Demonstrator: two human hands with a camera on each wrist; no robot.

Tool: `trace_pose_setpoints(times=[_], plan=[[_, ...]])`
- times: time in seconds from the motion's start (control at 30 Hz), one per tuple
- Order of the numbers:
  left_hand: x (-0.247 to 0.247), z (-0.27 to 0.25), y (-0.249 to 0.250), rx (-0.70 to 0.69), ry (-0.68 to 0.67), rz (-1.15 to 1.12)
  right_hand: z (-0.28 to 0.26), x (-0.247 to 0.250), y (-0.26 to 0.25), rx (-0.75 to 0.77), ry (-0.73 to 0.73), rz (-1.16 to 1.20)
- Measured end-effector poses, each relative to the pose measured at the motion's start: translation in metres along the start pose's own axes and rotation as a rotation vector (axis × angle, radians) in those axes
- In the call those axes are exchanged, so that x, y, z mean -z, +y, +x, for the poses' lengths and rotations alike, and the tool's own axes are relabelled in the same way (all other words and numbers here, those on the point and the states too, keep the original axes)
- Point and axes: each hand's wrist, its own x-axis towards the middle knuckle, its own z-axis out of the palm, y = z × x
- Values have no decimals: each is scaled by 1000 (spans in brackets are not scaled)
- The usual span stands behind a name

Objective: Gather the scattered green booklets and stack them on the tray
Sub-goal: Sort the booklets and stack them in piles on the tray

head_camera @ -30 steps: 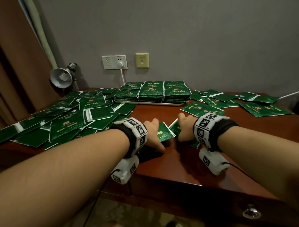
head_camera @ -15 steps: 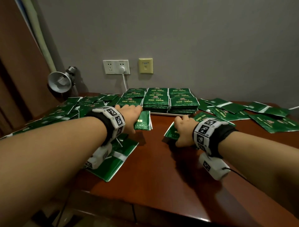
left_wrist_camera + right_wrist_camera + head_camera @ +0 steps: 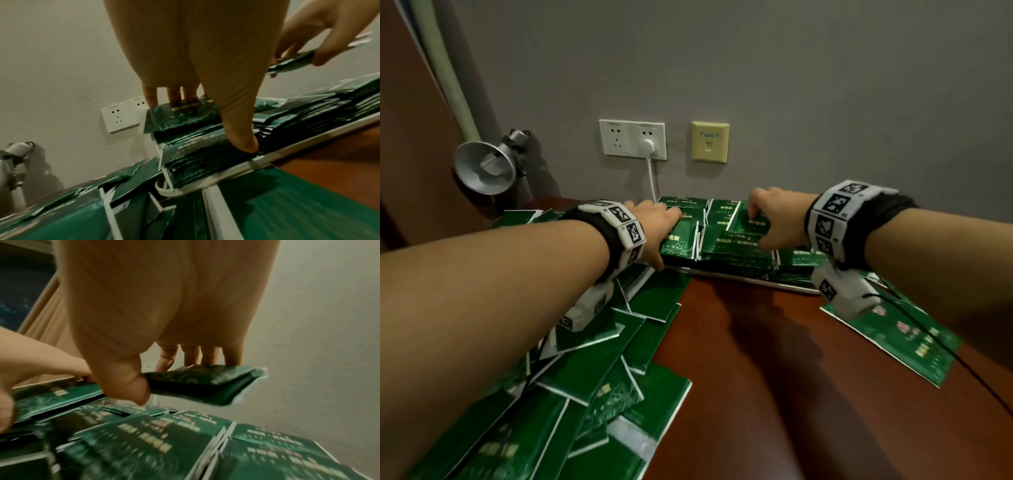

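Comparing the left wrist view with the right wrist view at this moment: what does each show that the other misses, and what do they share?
Only the left wrist view shows the tray's white rim, the left hand with its thumb on the nearest stack's edge, scattered booklets beside the tray, and the lamp.

Only the right wrist view shows the underside of the right hand's booklet, held clear above the stacks, and the printed covers below it.

Both show the stacked booklets, both hands, and the grey wall.
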Motion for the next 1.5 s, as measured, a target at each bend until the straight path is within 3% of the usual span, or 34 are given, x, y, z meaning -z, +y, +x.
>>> trace_pose_setpoints(times=[0.37, 0.6, 0.8, 0.97, 1.13, 1.33, 1.5], plan=[[-15, 50, -17, -50, -98, -22, 114, -1, 4, 49, -70, -5], [-24, 60, -14, -58, -72, -27, 125, -13, 7, 24, -142, -21], [-20, 49, -13, -15, -58, -34, 112, -14, 15, 21, -72, -34], [-7, 24, 6, -25, 11, -15, 70, -14, 24, -20, -97, -27], [13, -6, 61, -110, 116, -28, 1, -22, 45, -86, -94, -14], [16, -42, 161, -307, -10, -127, -109, -39, 89, -254, -130, 35], [-3, -73, 249, -393, -102, -269, -193, -88, 100, -352, -295, 7]])
